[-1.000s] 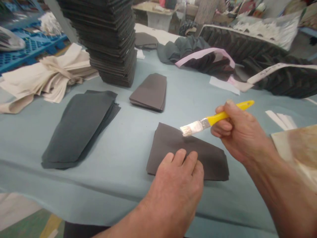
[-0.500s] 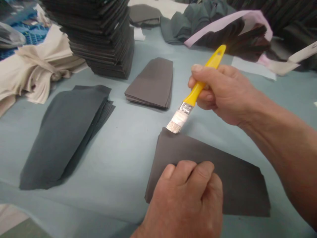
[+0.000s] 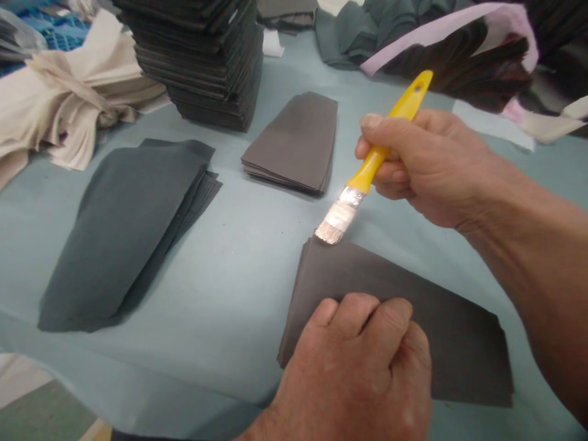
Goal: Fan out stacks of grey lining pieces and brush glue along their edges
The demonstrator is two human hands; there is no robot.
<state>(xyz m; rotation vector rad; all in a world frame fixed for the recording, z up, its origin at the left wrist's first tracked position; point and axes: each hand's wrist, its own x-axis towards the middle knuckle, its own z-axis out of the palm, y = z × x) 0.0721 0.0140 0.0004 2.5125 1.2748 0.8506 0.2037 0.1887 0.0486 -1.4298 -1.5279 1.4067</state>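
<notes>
My right hand (image 3: 422, 156) grips a flat paintbrush (image 3: 374, 156) by its yellow handle. The pale bristles touch the far left corner of a stack of dark grey fabric pieces (image 3: 450, 306). On the near part of that stack rests my left hand (image 3: 358, 361), its fingers curled into a loose fist, knuckles up. Its fingertips are hidden, so whether they pinch anything does not show. Beyond the brush lies a smaller stack of grey-brown pieces (image 3: 296, 141). To the left is a fanned stack of dark green-grey pieces (image 3: 128, 226).
A tall pile of black pieces (image 3: 202, 61) stands at the back left on the pale blue-green tabletop (image 3: 220, 288). Beige cloth (image 3: 78, 98) tied in a bundle lies left of it. At the back right are dark pieces in a pink band (image 3: 450, 30) and crumpled dark green fabric (image 3: 353, 37).
The whole view has shifted slightly, moving most things up and to the right. The brush tip remains at the same corner of the stack, and both hands keep their hold and posture.
</notes>
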